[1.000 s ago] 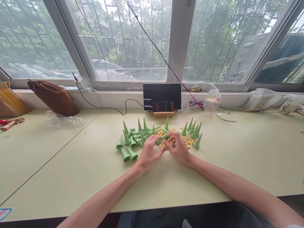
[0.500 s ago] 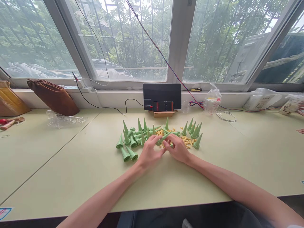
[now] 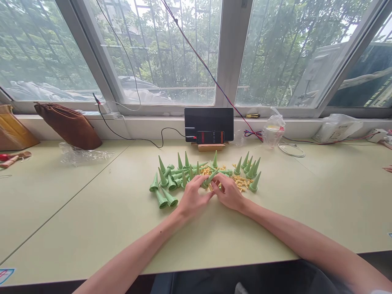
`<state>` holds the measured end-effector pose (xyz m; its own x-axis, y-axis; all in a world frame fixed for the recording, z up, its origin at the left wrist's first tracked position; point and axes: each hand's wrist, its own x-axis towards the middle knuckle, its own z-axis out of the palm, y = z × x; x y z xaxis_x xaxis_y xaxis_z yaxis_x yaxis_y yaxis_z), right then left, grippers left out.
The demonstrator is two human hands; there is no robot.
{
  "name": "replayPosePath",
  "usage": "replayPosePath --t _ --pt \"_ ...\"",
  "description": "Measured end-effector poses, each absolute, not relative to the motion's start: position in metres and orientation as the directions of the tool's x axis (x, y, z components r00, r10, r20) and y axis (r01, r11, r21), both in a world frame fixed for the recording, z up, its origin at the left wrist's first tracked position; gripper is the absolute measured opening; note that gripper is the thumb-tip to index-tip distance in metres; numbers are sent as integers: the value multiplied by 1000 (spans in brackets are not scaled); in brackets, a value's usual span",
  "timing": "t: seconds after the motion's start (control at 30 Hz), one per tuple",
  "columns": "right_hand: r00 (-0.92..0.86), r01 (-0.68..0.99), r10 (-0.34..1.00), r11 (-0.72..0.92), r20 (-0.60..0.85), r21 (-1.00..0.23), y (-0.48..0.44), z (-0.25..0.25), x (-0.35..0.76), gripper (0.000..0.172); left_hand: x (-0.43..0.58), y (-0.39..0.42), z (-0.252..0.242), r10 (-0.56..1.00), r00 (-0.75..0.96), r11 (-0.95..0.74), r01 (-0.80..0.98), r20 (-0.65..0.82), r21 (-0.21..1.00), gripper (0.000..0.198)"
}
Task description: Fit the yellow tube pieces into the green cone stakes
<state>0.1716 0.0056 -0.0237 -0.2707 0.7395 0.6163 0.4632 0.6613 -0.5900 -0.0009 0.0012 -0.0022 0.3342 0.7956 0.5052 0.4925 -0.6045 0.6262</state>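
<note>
My left hand point(image 3: 192, 198) grips a green plastic cone point(image 3: 210, 178) whose tip points up and to the right. My right hand point(image 3: 230, 194) is curled right beside it, fingertips pinched at the cone's wide end; what they hold is hidden. Both hands rest on the pale green table point(image 3: 92, 212), at the near edge of a heap of green cones point(image 3: 171, 179), some upright and some lying flat. Small yellow pieces point(image 3: 241, 181) are scattered among them. More upright cones point(image 3: 251, 167) stand to the right.
A dark tablet point(image 3: 209, 122) with a phone point(image 3: 210, 137) on a wooden stand sits at the windowsill behind the heap. A brown pouch point(image 3: 69, 126) and crumpled plastic point(image 3: 82, 155) lie at the left. Bags point(image 3: 274, 130) and cables lie along the sill at the right.
My right hand has shifted slightly left and closed in on the cone held by my left hand. The cone's tip has tilted a little. A package at the far right edge has gone.
</note>
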Motion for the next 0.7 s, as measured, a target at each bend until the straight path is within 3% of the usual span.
replayPosePath --t 0.33,0.57,0.7 --pt "-260 492 740 655 620 -574 6 -22 172 13 0 1 -2 797 329 -604 463 507 649 41" --pt "-268 564 748 633 607 -531 8 -27 172 36 1 -1 1 781 333 -623 469 528 626 39" --pt "-270 551 743 641 612 -534 8 -29 172 40 0 -2 2 783 349 -621 455 514 638 39"
